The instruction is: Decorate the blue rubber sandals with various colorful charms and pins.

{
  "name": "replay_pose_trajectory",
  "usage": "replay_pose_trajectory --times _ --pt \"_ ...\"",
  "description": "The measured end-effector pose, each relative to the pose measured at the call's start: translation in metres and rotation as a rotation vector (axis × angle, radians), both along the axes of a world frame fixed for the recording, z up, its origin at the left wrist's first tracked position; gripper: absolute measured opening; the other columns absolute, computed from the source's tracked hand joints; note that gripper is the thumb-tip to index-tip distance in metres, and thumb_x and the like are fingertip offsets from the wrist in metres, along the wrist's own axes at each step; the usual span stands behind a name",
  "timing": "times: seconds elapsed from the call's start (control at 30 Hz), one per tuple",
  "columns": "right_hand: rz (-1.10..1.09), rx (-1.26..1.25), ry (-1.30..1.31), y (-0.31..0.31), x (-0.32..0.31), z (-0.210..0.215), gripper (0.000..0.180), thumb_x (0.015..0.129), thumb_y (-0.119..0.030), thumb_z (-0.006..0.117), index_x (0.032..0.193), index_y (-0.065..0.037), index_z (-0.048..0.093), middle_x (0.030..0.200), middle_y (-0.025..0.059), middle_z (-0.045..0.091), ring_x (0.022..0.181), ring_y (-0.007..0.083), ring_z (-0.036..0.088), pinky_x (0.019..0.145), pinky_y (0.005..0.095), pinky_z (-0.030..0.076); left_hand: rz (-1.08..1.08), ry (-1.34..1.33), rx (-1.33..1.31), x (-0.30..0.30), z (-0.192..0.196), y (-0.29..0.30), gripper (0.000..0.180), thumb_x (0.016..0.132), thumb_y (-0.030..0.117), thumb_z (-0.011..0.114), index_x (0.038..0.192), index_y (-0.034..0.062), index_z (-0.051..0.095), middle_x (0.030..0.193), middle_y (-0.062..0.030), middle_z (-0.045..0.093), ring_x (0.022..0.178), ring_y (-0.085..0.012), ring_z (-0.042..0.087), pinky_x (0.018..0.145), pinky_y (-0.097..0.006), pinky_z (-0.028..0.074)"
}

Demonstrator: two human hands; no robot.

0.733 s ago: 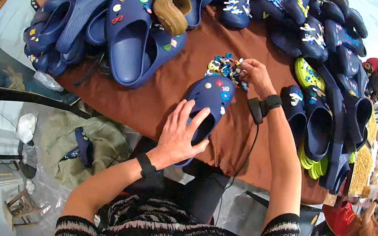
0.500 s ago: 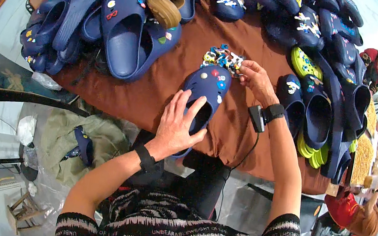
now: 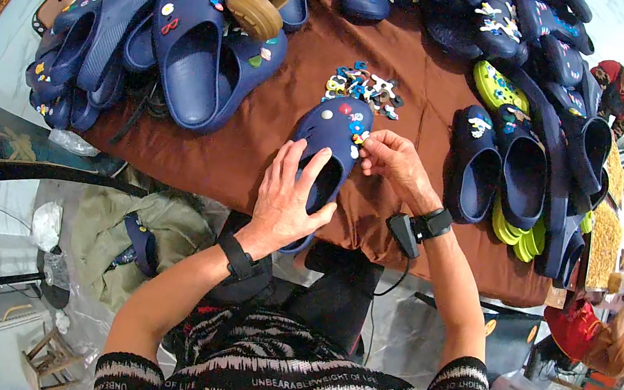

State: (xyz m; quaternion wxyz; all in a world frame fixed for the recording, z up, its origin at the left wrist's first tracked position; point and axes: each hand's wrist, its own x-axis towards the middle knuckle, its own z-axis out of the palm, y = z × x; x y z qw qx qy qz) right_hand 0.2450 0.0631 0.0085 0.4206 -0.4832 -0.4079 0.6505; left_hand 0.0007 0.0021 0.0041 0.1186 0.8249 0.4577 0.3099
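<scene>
A navy clog (image 3: 312,130) lies on the brown cloth in front of me, toe pointing away. Several small charms, among them a red one and a white one, sit on its upper. My left hand (image 3: 283,199) grips the clog around its opening, fingers over the top and thumb along the right side. At the clog's right edge my right hand (image 3: 398,166) pinches a small shoe charm (image 3: 361,139) against the upper; the fingertips partly hide it. Just beyond the toe is a loose heap of colourful charms (image 3: 363,89).
Decorated navy clogs (image 3: 194,62) and a tan clog (image 3: 257,2) are piled at the left. More clogs (image 3: 523,175), with lime-green ones (image 3: 500,86), line the right of the brown cloth (image 3: 421,73). A cable hangs from my right wrist device (image 3: 406,233). Other people sit around.
My right hand has moved from the charm heap back toward me, to the clog's right edge, with a small charm in its fingertips. My left hand keeps its grip on the clog.
</scene>
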Motion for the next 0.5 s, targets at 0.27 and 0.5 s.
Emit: replay_pose_trajectory --times 0.27,0.5 --pt "0.103 0.056 -0.147 0.001 -0.005 0.009 0.022 0.099 -0.027 0.067 0.093 -0.006 0.064 0.079 0.0004 0.065 0.065 0.0082 0.061 0.061 0.0238 0.05 0.004 -0.001 -0.01 -0.001 0.001 0.0 0.09 0.074 0.03 0.08 0.151 0.0134 0.036 0.15 -0.023 0.034 0.14 -0.0456 0.034 0.115 -0.054 0.034" --pt "0.25 -0.149 -0.102 0.021 0.003 0.017 0.022 0.096 -0.026 0.068 0.083 -0.009 0.063 0.068 -0.002 0.058 0.058 0.009 0.057 0.055 0.0248 0.048 0.001 0.0 -0.005 0.0 0.0 0.001 0.091 0.074 0.03 0.08 0.151 0.0132 0.035 0.151 -0.0235 0.034 0.14 -0.0458 0.034 0.115 -0.055 0.034"
